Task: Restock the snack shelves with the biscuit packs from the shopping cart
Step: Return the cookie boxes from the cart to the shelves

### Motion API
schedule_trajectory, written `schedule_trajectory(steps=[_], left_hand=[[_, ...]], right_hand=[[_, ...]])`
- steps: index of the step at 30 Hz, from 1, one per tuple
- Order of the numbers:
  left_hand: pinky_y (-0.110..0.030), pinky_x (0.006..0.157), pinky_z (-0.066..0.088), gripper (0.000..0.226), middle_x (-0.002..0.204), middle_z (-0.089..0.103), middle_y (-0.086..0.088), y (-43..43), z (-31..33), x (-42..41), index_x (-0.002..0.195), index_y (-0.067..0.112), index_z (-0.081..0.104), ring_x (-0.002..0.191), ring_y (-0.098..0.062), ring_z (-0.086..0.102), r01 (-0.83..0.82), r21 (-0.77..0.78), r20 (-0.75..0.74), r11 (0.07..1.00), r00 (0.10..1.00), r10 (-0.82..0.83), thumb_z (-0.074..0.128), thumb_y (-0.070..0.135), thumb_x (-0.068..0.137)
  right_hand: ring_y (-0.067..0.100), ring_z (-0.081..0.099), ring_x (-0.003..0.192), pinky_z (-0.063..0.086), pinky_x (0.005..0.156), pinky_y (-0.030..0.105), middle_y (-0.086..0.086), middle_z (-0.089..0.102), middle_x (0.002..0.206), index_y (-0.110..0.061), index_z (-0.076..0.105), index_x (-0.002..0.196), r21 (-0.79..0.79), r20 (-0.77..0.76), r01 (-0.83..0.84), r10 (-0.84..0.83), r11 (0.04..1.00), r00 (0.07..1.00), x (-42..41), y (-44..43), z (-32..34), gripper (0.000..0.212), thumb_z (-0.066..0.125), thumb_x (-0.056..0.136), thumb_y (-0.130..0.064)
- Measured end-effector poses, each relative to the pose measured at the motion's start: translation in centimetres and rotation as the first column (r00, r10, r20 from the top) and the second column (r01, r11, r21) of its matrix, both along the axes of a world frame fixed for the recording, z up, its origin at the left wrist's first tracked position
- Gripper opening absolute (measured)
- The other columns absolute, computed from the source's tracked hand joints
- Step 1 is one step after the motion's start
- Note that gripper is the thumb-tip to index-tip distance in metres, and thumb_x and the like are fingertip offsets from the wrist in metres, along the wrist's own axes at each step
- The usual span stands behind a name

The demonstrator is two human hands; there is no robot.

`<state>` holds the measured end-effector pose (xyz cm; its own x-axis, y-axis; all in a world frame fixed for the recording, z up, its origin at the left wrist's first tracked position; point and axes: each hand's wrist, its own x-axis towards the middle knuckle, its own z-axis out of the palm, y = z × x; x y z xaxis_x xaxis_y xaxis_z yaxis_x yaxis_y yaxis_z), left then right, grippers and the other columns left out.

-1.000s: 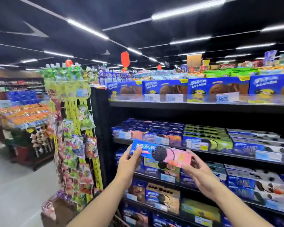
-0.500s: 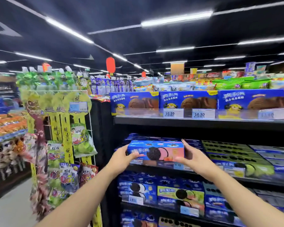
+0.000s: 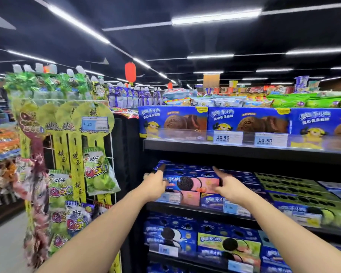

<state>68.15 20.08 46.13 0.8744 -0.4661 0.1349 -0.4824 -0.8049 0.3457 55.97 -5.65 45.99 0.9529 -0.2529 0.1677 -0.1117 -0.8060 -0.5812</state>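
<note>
Both arms stretch forward to the middle shelf (image 3: 185, 210), where the biscuit pack (image 3: 191, 182) lies at its left end on other packs (image 3: 189, 200). It is probably a light, stiff carton, best held by its short ends. The right hand (image 3: 227, 187) presses straight fingers against the right end. The left hand (image 3: 156, 186) is too blurred to judge its grip.

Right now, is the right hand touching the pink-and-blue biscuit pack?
Cannot tell. In the head view the right hand overlaps the biscuit pack at its right end, but blur hides contact or gap.

Black shelf (image 3: 177, 209) holds stacked blue-pink biscuit packs (image 3: 193, 184) beside green packs (image 3: 295, 194).
</note>
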Motion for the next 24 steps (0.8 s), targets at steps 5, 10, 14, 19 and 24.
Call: schedule_trajectory(steps=[5, 10, 14, 19, 24], left_hand=[[-0.052, 0.120, 0.011, 0.065, 0.159, 0.014, -0.029, -0.2, -0.1, 0.0, 0.156, 0.014, 0.020, 0.145, -0.046, 0.010, -0.142, 0.293, 0.184, 0.946, 0.979, 0.090, 0.040, 0.032, 0.096], [-0.061, 0.119, -0.007, 0.068, 0.162, 0.021, -0.016, -0.9, 0.0, -0.7, 0.157, 0.014, 0.018, 0.151, -0.036, 0.009, -0.074, 0.338, 0.378, 0.938, 0.924, -0.064, 0.037, 0.034, 0.096], [-0.056, 0.123, 0.000, 0.071, 0.164, 0.019, -0.011, -0.9, -0.6, -1.6, 0.159, 0.021, 0.010, 0.151, -0.031, 0.013, -0.013, 0.294, 0.396, 0.956, 0.912, -0.109, 0.041, 0.033, 0.097], [-0.053, 0.123, 0.009, 0.074, 0.166, 0.011, -0.012, 0.1, -1.8, -2.1, 0.160, 0.019, 0.003, 0.153, -0.031, 0.006, -0.004, 0.242, 0.490, 0.970, 0.864, -0.119, 0.041, 0.033, 0.098], [-0.049, 0.123, 0.012, 0.073, 0.165, 0.011, -0.012, 0.9, -3.6, -4.1, 0.160, 0.016, 0.006, 0.152, -0.034, 0.004, 0.018, 0.187, 0.551, 0.982, 0.826, -0.120, 0.041, 0.030, 0.097]], right_hand=[[0.017, 0.069, 0.080, 0.055, 0.075, 0.032, -0.002, 0.049, 0.148, -0.043, 0.012, 0.158, 0.041, 0.019, -0.040, 0.039, 0.998, 0.999, 0.4, 2.1, 0.6, 0.084, 0.063, 0.094, -0.021], [0.007, 0.042, 0.041, 0.039, 0.045, 0.024, 0.006, 0.067, 0.118, -0.048, 0.007, 0.156, 0.074, -0.029, -0.068, 0.070, 0.995, 0.997, 1.1, 4.7, 1.3, 0.092, 0.047, 0.089, 0.000], [0.004, 0.039, 0.037, 0.036, 0.041, 0.021, 0.003, 0.063, 0.106, -0.045, 0.004, 0.158, 0.057, -0.050, -0.052, 0.054, 0.997, 0.997, 1.3, 5.7, 1.2, 0.090, 0.041, 0.090, 0.003], [0.003, 0.040, 0.036, 0.033, 0.037, 0.017, -0.004, 0.052, 0.057, -0.035, 0.006, 0.160, 0.069, -0.007, 0.018, -0.018, 0.997, 1.000, 1.0, 5.8, 0.5, 0.084, 0.049, 0.095, -0.002], [0.013, 0.054, 0.059, 0.040, 0.044, 0.021, 0.004, 0.066, 0.090, -0.020, 0.037, 0.152, 0.038, 0.048, 0.090, -0.092, 0.995, 0.995, 0.2, 6.2, 0.4, 0.056, 0.047, 0.098, -0.010]])
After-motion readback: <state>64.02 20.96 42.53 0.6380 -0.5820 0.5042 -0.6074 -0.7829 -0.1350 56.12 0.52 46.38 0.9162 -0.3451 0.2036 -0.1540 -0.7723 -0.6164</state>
